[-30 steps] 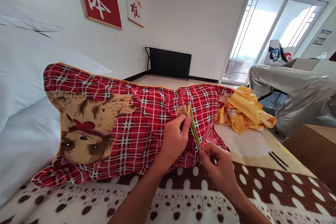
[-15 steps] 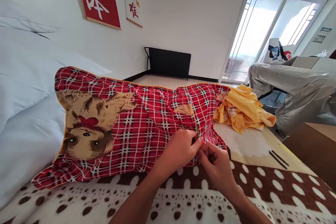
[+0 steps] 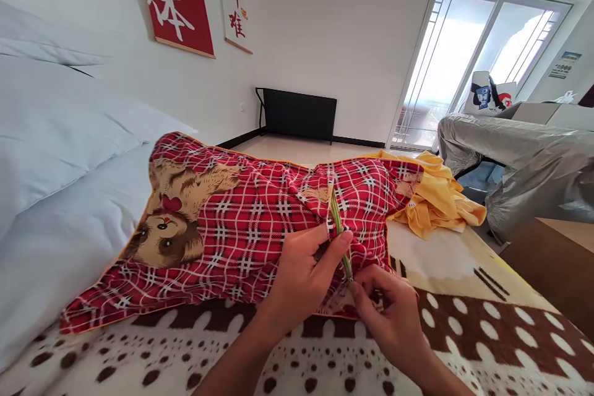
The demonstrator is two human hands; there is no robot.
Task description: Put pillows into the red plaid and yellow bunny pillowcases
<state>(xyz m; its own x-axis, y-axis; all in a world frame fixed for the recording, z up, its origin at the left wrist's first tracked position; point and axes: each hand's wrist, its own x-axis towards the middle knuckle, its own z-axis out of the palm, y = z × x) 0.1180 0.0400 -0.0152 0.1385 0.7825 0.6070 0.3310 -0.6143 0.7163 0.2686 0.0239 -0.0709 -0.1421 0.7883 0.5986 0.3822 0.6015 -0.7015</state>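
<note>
Hands (image 3: 304,269) on plaid pillowcase (image 3: 250,229), apparently pinching along green zipper (image 3: 335,207).

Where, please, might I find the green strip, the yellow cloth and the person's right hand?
Green strip (image 3: 336,213): head view, upper part.
Yellow cloth (image 3: 439,198): head view, crumpled middle.
Right hand (image 3: 394,306): head view, middle.

Daylight glares through the glass door (image 3: 459,49) beyond the right hand (image 3: 388,306); the wall (image 3: 325,31) beyond the left hand (image 3: 306,272) is dimmer.
</note>
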